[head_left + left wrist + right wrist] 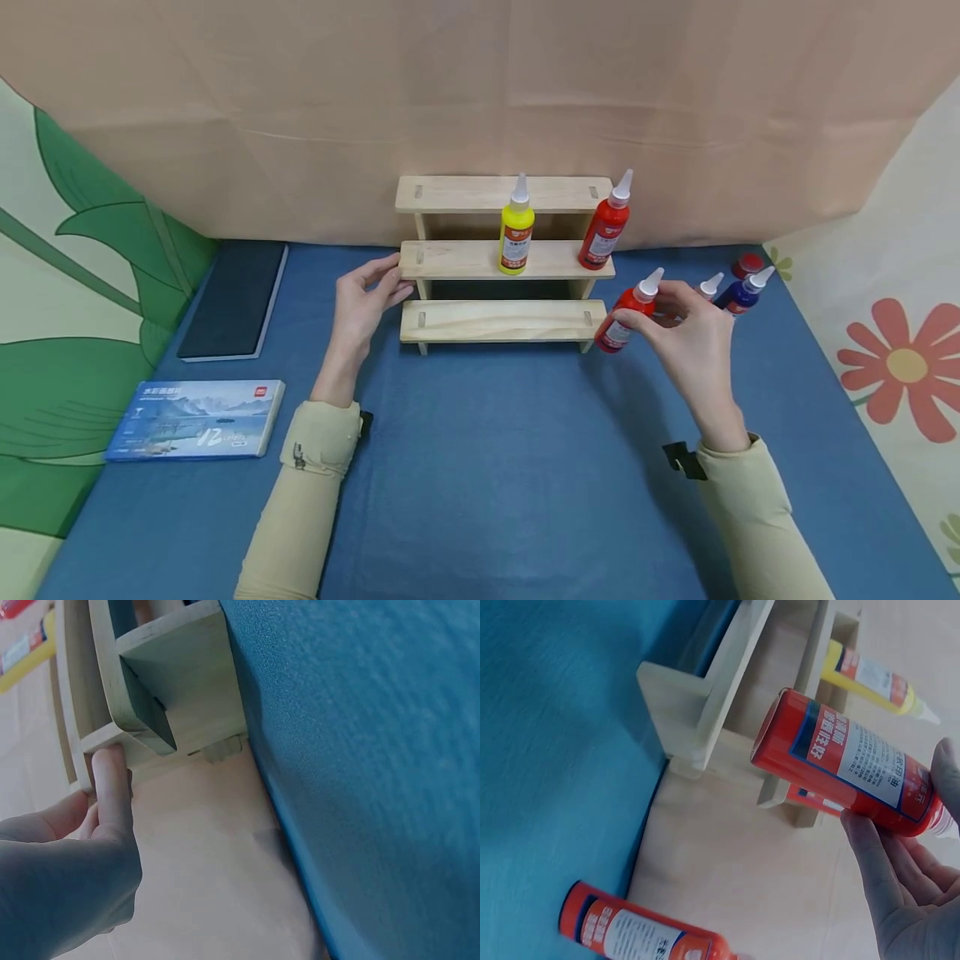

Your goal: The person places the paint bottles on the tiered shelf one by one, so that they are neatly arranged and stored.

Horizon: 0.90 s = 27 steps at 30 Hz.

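Observation:
A three-step wooden shelf (502, 321) stands on blue cloth. My left hand (358, 307) pinches the left end of its middle step, finger and thumb showing at that end (105, 739) in the left wrist view. Between thumb and fingers my right hand (693, 354) holds a red bottle (621, 321) with a white nozzle, tilted, by the shelf's lower right end; the right wrist view shows this bottle (847, 761) label outward. On the middle step are a yellow bottle (516, 237) and, at its right end, another red bottle (603, 233).
Beyond my right hand stand a dark blue bottle (738, 296), a partly hidden bottle with a white nozzle (710, 285) and a red round object (747, 265). At the left lie a black notebook (234, 300) and a blue flat box (197, 419). Behind the shelf hangs beige cloth (300, 167).

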Tool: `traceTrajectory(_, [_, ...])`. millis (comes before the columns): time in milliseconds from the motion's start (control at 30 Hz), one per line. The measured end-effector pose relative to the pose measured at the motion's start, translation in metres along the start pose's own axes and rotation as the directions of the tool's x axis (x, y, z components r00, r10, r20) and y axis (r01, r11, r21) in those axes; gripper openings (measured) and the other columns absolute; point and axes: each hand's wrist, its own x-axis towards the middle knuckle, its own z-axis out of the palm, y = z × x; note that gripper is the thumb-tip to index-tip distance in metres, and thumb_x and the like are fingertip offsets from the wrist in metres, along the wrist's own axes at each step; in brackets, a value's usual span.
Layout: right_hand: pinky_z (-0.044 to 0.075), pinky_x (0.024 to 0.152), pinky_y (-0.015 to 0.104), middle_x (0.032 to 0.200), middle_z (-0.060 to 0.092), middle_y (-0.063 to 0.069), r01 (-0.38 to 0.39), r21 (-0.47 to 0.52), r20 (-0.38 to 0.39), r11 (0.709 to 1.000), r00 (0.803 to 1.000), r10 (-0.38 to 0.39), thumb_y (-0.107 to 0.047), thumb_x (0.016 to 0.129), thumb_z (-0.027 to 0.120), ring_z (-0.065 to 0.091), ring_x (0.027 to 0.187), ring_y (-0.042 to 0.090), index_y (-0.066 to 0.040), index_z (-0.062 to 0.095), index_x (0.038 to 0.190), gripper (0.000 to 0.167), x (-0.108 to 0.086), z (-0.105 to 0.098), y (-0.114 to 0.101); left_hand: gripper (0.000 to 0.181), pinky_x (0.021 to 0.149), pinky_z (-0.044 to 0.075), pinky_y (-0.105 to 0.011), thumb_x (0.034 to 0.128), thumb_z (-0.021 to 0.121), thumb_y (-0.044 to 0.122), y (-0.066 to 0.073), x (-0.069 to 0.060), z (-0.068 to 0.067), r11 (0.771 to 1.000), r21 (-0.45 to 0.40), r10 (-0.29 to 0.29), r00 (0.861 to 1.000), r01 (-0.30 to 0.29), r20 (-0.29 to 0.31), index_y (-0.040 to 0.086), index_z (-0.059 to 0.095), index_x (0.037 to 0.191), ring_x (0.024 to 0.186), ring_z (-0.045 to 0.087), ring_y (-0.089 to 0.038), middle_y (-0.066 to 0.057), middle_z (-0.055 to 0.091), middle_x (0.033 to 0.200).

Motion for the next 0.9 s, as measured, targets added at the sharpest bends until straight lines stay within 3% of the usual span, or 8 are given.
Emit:
traceTrajectory(267, [0.050,0.081,0.000,0.121,0.075,0.020,0.006,0.038,0.032,0.999,0.999,-0.008,-0.024,0.090,0.092,0.073,0.106,0.037,0.000,0.072,0.133,0.054,0.003,0.006,-0.008,0.038,0.099,0.062,-0.029,0.1113,0.058,0.005,0.000,0.000,0.000,1.000,0.005,-0.008,1.000,0.008,-0.002,-0.008,0.059,0.147,0.107,0.076,-0.022,-0.025,0.058,0.132])
traceTrajectory(733, [0.057,0.083,0.009,0.118,0.077,0.016,0.062,0.089,0.063,0.994,0.996,-0.067,-0.021,0.088,0.093,0.075,0.105,0.031,0.001,0.074,0.130,0.051,0.008,0.028,-0.027,0.038,0.097,0.063,-0.029,0.1106,0.060,0.006,-0.001,0.001,0.000,1.000,-0.010,0.010,1.000,-0.010,-0.003,-0.008,0.060,0.146,0.098,0.075,-0.012,-0.025,0.059,0.130])
traceTrajectory(900, [0.056,0.082,0.006,0.120,0.077,0.016,0.077,0.117,0.078,0.990,0.993,-0.087,-0.018,0.089,0.092,0.074,0.106,0.031,0.001,0.073,0.130,0.050,0.011,0.035,-0.033,0.038,0.097,0.063,-0.028,0.1103,0.060,0.006,0.000,0.000,0.001,1.000,-0.015,0.010,1.000,-0.010,-0.006,-0.008,0.061,0.145,0.097,0.075,-0.011,-0.025,0.059,0.128])
